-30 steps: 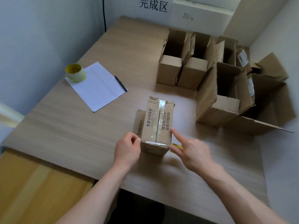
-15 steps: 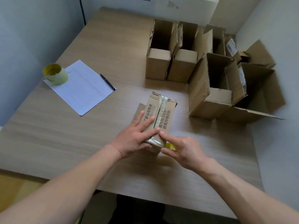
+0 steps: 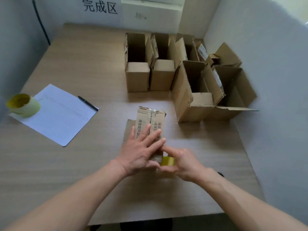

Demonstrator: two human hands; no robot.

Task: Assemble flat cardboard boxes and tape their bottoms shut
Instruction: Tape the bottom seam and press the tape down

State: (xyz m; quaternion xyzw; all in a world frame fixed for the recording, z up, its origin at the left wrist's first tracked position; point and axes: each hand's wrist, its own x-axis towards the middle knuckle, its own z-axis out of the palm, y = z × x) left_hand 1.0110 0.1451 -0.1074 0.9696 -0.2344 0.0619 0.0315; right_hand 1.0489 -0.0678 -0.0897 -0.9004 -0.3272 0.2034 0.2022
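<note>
A small brown cardboard box (image 3: 150,120) printed with black characters stands upside down near the middle of the pale wood-grain counter (image 3: 70,164), its taped bottom facing up. Its long axis runs away from the person, toward the far wall, and a strip of clear tape follows the centre seam along that axis. The left hand (image 3: 141,152) lies flat on the near half of the box, fingers straight and spread, pressing down on the tape. The right hand (image 3: 181,161), just beside the box's near right corner, curls its fingers round a small yellow tape roll (image 3: 168,161). Further back on the right stand several open brown cardboard boxes (image 3: 138,75). To the left lies a white paper sheet (image 3: 61,114) with a black pen (image 3: 87,103) and a second, yellow-green tape roll (image 3: 23,105) resting on it.
</note>
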